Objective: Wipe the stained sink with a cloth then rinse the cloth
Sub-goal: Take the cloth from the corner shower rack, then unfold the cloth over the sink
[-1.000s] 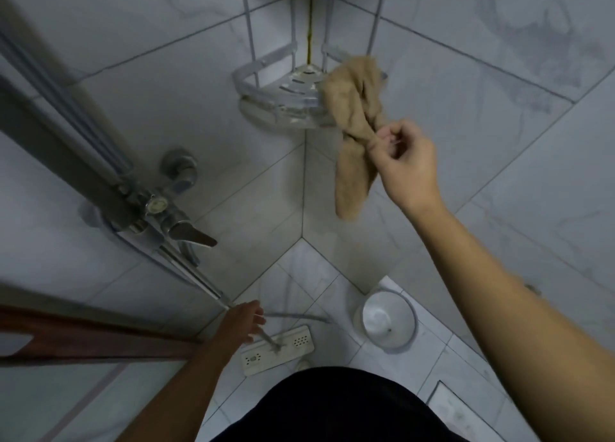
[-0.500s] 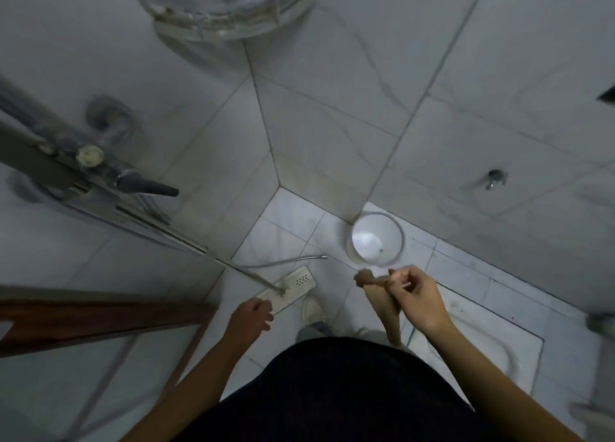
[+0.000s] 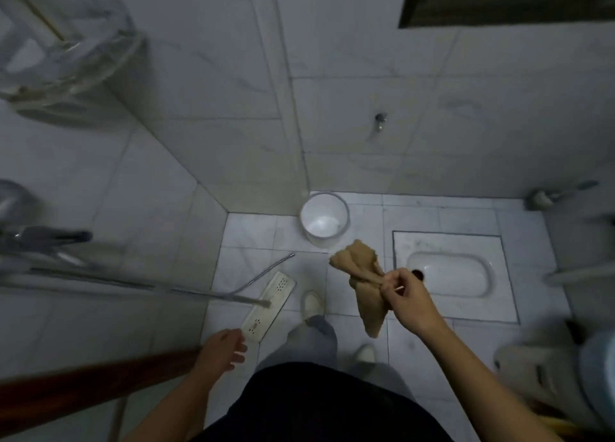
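Head view: a bunched tan cloth (image 3: pixel 361 280) is pinched in the right hand (image 3: pixel 407 300); the left hand (image 3: pixel 221 348) hangs loosely spread, empty. No sink is seen; wiping and rinsing are judged not yet done.

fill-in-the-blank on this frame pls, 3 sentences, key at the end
1. The bunched tan cloth is pinched in the person's ____ hand.
2. The left hand is open and holds ____.
3. The round white plastic bucket stands on the tiled floor in the ____ where two walls meet.

Missing words: right; nothing; corner
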